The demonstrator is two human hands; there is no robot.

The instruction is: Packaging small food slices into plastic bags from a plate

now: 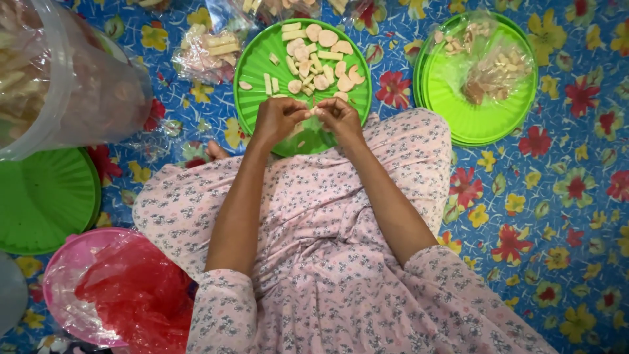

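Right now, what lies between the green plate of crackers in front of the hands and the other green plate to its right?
In the head view, only flowered blue mat separates the cracker plate from the right green plate, which holds clear bags of crackers.

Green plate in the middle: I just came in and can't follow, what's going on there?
A person sits on a flowered mat with both hands together over the near edge of the green plate. The left hand and right hand pinch one small pale piece between them. More pale snack pieces lie on the plate. A second plate to the right holds filled clear bags.
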